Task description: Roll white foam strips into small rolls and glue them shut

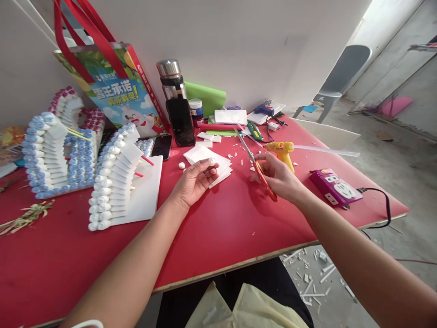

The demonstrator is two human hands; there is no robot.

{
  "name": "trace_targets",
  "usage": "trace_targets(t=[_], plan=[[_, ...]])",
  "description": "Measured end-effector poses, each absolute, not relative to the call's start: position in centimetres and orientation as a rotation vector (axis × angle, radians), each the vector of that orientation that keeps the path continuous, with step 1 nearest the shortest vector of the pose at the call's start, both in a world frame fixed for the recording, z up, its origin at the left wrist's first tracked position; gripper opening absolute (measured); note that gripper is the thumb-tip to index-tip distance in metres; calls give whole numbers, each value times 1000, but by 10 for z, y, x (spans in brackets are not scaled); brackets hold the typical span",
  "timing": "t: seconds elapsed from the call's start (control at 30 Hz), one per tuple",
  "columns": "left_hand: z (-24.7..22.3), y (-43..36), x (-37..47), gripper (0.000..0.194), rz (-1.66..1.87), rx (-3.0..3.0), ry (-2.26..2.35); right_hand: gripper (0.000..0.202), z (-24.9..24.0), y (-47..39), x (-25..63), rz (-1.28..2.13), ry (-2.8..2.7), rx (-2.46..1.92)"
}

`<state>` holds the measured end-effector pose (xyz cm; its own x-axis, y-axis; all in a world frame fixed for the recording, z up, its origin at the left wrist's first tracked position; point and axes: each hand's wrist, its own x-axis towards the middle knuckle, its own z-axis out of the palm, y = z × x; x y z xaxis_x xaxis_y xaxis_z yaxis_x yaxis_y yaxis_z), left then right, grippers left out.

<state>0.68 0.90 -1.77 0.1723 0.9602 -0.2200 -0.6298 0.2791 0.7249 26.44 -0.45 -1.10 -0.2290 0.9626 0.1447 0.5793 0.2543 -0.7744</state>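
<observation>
My left hand (194,182) is closed, with a small white paper roll (212,161) pinched at the fingertips. Under and behind it a few thin white paper sheets (200,154) lie fanned on the red table (218,237). In my right hand (278,175) is a pair of scissors (262,178) with red-orange handles, its blades pointing up and away to the left. Whether the blades are parted is hard to make out. Another white roll (181,166) sits left of the sheets. White paper scraps (242,161) are scattered near the scissors.
Models built from white and blue rolls (105,200) stand at left, beside a gift bag (119,100). A phone propped against a thermos (169,68) is at the back. A yellow glue gun (285,155) and a purple power strip (336,187) lie at right. Scraps litter the floor.
</observation>
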Motion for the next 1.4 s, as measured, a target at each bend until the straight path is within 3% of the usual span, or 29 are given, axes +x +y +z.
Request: trace_targets(t=[0.33, 1.4], plan=[[-18, 3, 9, 20, 1182, 725, 685, 56, -3, -31, 233, 497, -2195, -1269], [-13, -2, 16, 14, 1163, 831, 738, 45, -14, -32, 227, 529, -2079, -1279]])
